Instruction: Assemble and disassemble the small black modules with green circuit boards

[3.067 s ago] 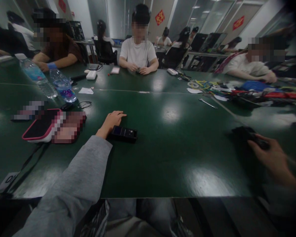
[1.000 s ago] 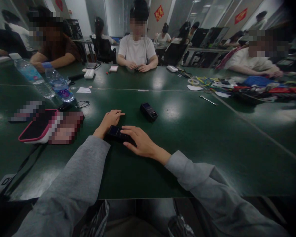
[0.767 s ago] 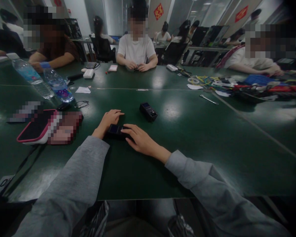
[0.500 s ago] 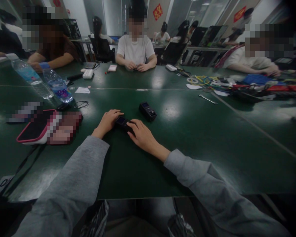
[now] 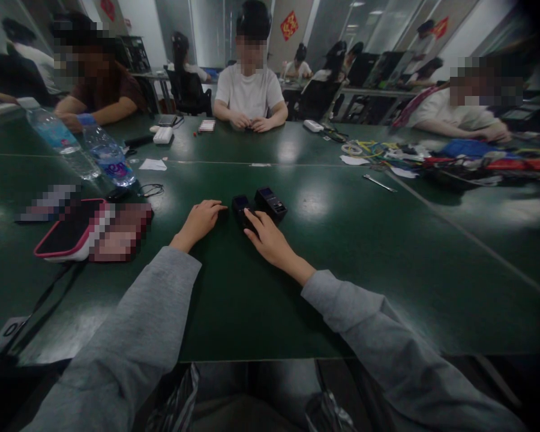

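On the green table lie two small black handheld devices with a dark screen and buttons; their exact kind is unclear. My right hand [image 5: 270,240] has its fingers over the lower end of the nearer black device [image 5: 242,204], partly hiding it. Just beyond, the second black device [image 5: 270,203] lies close beside it, untouched by either hand. To the left, my left hand [image 5: 201,223] rests on the table with fingers stretched out, holding nothing, its fingertips a little short of the nearer device.
At the left are two water bottles [image 5: 110,162], a phone in a pink-edged case [image 5: 74,228] and a dark cable [image 5: 152,190]. A wrench [image 5: 380,183] and a heap of cables [image 5: 468,157] lie at the right. Co-workers sit across and at both sides.
The nearer device has moved right and turned, along with my right hand, to lie beside the second device. My left hand has come off it and stays at the left.
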`<state>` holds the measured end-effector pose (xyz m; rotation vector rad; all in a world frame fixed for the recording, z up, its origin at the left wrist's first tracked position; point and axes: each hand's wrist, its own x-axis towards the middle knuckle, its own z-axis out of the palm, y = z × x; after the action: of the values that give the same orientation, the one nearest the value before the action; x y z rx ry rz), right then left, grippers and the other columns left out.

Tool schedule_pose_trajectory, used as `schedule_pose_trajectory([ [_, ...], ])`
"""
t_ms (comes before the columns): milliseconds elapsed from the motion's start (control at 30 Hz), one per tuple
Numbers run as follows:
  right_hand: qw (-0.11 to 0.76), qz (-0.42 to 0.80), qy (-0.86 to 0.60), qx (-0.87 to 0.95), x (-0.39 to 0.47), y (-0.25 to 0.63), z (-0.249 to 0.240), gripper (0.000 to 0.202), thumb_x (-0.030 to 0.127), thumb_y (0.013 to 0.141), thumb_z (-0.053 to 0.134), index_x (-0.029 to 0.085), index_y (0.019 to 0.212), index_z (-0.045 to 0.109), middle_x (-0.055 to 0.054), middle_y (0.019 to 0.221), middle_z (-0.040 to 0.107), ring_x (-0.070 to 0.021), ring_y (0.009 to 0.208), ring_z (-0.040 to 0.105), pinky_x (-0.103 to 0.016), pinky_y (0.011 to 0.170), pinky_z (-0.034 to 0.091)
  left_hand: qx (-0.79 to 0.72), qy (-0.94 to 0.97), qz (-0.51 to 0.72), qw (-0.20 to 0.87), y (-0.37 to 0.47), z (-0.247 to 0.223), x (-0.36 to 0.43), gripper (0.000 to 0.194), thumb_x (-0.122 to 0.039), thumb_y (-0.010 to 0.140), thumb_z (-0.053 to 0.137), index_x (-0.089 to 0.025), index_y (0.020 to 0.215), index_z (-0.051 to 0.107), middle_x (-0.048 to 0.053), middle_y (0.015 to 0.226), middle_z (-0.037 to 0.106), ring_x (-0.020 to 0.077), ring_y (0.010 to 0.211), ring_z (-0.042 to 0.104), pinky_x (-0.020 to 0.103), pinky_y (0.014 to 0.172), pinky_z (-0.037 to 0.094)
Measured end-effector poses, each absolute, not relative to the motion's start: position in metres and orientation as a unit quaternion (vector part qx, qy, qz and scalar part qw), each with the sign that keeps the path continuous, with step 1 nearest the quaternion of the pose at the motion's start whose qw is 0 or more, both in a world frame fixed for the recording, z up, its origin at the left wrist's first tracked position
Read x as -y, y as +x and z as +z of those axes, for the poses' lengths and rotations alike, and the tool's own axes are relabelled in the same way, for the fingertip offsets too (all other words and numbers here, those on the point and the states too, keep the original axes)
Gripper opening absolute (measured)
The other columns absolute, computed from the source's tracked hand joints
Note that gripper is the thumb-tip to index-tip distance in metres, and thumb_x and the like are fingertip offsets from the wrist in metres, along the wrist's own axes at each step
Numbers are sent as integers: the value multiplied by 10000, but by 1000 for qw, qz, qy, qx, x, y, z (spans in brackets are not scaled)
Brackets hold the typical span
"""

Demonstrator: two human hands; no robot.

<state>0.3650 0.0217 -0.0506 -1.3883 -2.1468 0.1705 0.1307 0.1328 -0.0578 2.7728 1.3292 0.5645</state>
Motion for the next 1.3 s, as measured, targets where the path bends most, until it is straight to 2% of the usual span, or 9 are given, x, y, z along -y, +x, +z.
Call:
schedule_pose_trajectory([
  [167,276,66,-522,805,-20,365,-45,501,366,1033,442,239,1515,395,-130,1229,568,-279,1111,585,-499,946,557,-424,888,178,11,131,-58,-134,409,-143,985,409,-228,1323,624,95,1411,600,246,1299,538,450,1070,456],
  [267,275,68,-517,808,-19,365,-42,461,323,1035,445,262,1490,418,-105,1241,611,-275,1104,603,-513,957,549,-427,886,178,12,131,-58,-133,408,-142,985,410,-236,1319,624,91,1411,600,244,1297,539,453,1068,459],
  [367,270,62,-520,808,-18,364,-41,451,275,1030,449,233,1479,439,-117,1265,623,-277,1116,610,-508,974,537,-425,887,181,10,131,-58,-133,405,-144,987,410,-236,1318,624,90,1413,599,243,1290,543,453,1064,463],
  [500,274,59,-529,801,-20,365,-45,458,174,1012,428,184,1469,463,-131,1157,649,-263,1024,626,-464,910,552,-421,889,182,3,130,-59,-133,401,-145,988,408,-220,1317,626,95,1412,601,253,1285,549,458,1059,471],
  [600,287,58,-526,799,-24,367,-51,473,139,1004,403,211,1468,464,-110,1106,646,-246,978,616,-451,888,555,-418,889,186,0,130,-61,-135,395,-139,981,421,-220,1302,635,93,1404,610,258,1286,552,465,1057,474],
  [833,318,65,-511,796,-27,369,-55,505,101,987,380,240,1466,463,-98,1171,638,-240,1035,608,-467,933,550,-409,891,197,-4,130,-58,-132,392,-116,964,418,-207,1267,650,103,1371,630,266,1257,574,470,1029,485],
  [1000,288,50,-515,806,-25,368,-51,521,136,990,390,194,1506,417,-130,1201,632,-263,1045,601,-488,927,548,-442,837,317,-56,138,-47,-119,420,-94,947,426,-223,1295,623,107,1375,616,283,1286,538,489,1044,438],
  [1133,274,35,-512,813,-26,365,-52,556,173,992,401,181,1547,356,-133,1166,629,-266,1010,592,-479,905,547,-410,828,381,-42,152,-38,-106,357,-194,1003,408,-215,1296,612,100,1315,650,252,1239,565,446,1041,426],
  [1300,321,-32,-508,798,-30,377,-44,447,134,982,385,230,1373,581,-105,1148,629,-259,1106,566,-452,969,499,-326,887,327,-14,172,-36,-89,327,-296,1026,426,-207,1256,641,88,1302,661,249,1229,571,423,1027,438],
])
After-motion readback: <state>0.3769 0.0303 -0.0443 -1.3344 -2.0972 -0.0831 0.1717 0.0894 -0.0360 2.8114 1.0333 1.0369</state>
